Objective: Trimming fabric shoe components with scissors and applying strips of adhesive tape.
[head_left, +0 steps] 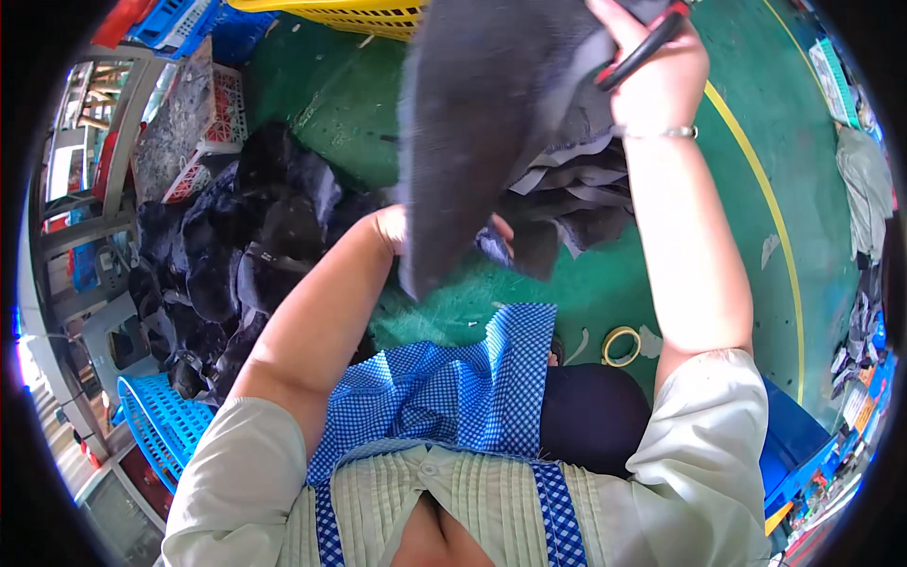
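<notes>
A large dark grey fabric piece [472, 123] hangs in front of me, slightly blurred. My left hand [392, 229] is mostly hidden behind it. Its fingertips show past the piece's right edge, curled round a dark bluish bit of fabric [491, 248]. Higher up at the right, my right hand [666, 80] is closed round scissors [647, 47] with black and red handles, beside the top of the fabric; the blades are hidden. Below and behind the hanging piece lie several layered dark fabric pieces [590, 184].
A heap of black fabric pieces [255, 255] lies on the green floor at left, near a blue basket [165, 420] and a red crate [222, 113]. A yellow basket [368, 14] stands at the far side. A tape roll [621, 347] lies near my knee; a blue bin [794, 444] stands right.
</notes>
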`<state>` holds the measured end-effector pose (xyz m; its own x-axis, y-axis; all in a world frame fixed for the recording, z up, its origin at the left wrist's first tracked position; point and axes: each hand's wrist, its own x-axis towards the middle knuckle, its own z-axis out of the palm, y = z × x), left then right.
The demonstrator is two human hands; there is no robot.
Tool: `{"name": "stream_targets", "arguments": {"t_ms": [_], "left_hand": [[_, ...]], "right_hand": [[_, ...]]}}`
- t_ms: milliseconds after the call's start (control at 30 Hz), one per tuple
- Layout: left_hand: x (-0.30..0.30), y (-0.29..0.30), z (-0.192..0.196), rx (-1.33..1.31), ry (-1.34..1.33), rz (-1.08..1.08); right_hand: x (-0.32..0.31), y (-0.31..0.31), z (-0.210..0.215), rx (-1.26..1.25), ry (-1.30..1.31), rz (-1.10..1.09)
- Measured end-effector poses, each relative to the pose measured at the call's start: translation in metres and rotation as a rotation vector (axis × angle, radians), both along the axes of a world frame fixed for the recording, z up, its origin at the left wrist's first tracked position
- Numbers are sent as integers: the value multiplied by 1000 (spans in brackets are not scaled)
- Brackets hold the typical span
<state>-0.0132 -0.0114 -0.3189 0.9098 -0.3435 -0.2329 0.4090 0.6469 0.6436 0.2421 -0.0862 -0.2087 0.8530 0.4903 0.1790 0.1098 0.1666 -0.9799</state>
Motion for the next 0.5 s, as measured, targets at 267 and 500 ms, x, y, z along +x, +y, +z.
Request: {"name": "stream_targets", "arguments": {"t_ms": [267,500], "left_hand": [[0,9,-18,1089,388,-16],[-14,5,-4,1636,142,-104]], "right_hand": [[87,-130,-180,-1001,-54,-748],[-15,-187,-110,-645,781,668]]}}
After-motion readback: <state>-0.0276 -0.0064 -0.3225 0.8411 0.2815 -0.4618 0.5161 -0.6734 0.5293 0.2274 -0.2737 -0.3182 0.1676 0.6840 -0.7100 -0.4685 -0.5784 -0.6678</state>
